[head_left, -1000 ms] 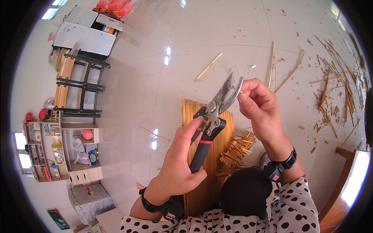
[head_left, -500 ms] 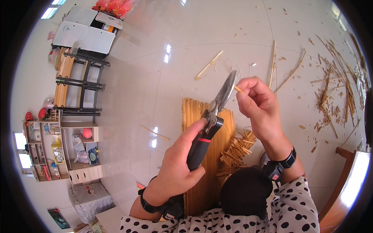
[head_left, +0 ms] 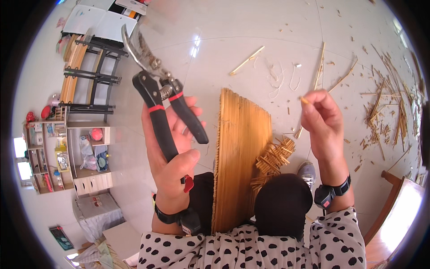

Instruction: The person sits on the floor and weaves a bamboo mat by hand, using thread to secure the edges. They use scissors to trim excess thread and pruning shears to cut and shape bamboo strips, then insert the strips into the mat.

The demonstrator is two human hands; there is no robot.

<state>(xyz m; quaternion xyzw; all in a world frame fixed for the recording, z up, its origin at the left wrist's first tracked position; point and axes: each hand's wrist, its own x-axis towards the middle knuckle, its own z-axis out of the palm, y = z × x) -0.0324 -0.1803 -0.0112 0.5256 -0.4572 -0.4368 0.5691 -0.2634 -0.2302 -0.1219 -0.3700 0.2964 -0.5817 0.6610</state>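
Note:
My left hand (head_left: 172, 172) is wrapped round black-and-red handled pruning shears (head_left: 156, 121), whose blades point up and stand apart. Between the thumb and forefinger of my right hand (head_left: 327, 130) is a short yellow stalk piece (head_left: 305, 101), its tip just showing. A panel of tightly packed straw-coloured stalks (head_left: 239, 152) stands tilted at my lap between the hands. Against its right side sits a small criss-cross bundle of stalks (head_left: 274, 157), partly hidden by my dark-clothed knee (head_left: 283, 206).
Loose stalks and offcuts (head_left: 398, 107) litter the tiled floor at right. White threads (head_left: 275, 80) and a single stalk (head_left: 247, 60) lie ahead. Shelves (head_left: 89, 157) and a black-framed rack (head_left: 96, 76) line the left. A wooden chair-like edge (head_left: 387, 201) is at lower right.
The shears have swung left and up, away from the stalk piece, and their blades have opened. My right hand has shifted slightly right, still pinching the piece. The panel appears more tilted.

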